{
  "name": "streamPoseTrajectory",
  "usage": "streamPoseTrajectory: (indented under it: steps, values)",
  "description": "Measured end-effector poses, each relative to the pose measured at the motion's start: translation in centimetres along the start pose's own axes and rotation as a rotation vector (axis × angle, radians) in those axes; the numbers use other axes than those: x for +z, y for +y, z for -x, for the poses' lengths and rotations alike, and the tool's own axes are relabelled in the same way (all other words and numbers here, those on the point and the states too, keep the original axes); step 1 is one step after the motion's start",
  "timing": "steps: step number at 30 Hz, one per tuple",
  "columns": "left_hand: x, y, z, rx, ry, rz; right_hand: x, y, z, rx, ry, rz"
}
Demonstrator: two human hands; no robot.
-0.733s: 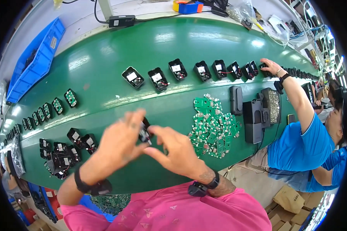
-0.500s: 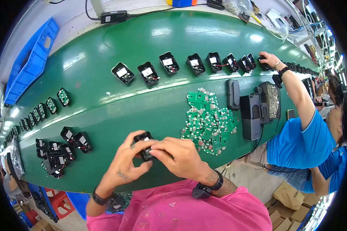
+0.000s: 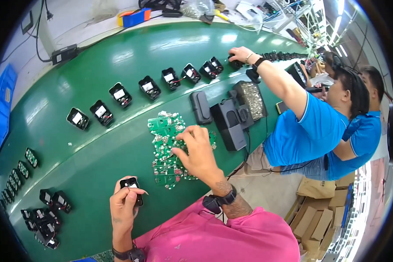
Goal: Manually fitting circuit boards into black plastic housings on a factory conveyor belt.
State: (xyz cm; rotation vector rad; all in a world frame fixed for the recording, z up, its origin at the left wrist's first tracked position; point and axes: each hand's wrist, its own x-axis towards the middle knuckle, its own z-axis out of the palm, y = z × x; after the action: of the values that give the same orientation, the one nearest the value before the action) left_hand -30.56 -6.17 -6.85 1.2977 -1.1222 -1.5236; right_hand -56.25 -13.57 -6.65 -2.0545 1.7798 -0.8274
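Observation:
My left hand (image 3: pixel 123 207), near the front edge of the bench, is closed around a small black plastic housing (image 3: pixel 137 198). A pale label shows inside it, and the thumb lies across its opening. To the right, my right hand (image 3: pixel 198 153) hovers over a loose pile of green circuit boards (image 3: pixel 163 168). Its thumb and forefinger are apart, and I see no board between them. Part of the pile is hidden beneath this hand, so whether the fingertips touch a board is unclear.
Open black housings (image 3: pixel 120 94) stand in a row across the green bench (image 3: pixel 105 159). More housings (image 3: pixel 43 220) cluster at the left, below several fitted with boards (image 3: pixel 23 170). A dark grey device (image 3: pixel 229 124) stands right of the pile. A co-worker's hand (image 3: pixel 240 54) touches a far housing.
My right hand has left the housing and moved right, over the circuit boards. My left hand keeps the housing. The view has swung to the right.

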Motion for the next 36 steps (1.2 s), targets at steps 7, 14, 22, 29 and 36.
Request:
streamPoseTrajectory:
  steps: [7,14,22,29,36]
  values:
    - [1.3,1.1,-0.4,-0.042,0.06,-0.042,0.1,0.6,-0.8,-0.096,0.213,-0.004]
    - [2.9,3.3,-1.1,0.262,0.175,-0.713,1.3,-4.1,1.6,0.304,-0.394,-1.277]
    - [1.5,4.7,-1.4,0.162,0.165,-0.809,2.7,-5.9,2.0,0.287,-0.408,-1.186]
    - [1.1,4.1,-1.8,0.182,0.101,-0.694,3.2,-5.8,2.3,0.168,-0.301,-1.031]
    - [0.5,3.3,-1.7,0.064,-0.046,0.111,2.0,-5.9,1.4,-0.127,-0.259,-0.649]
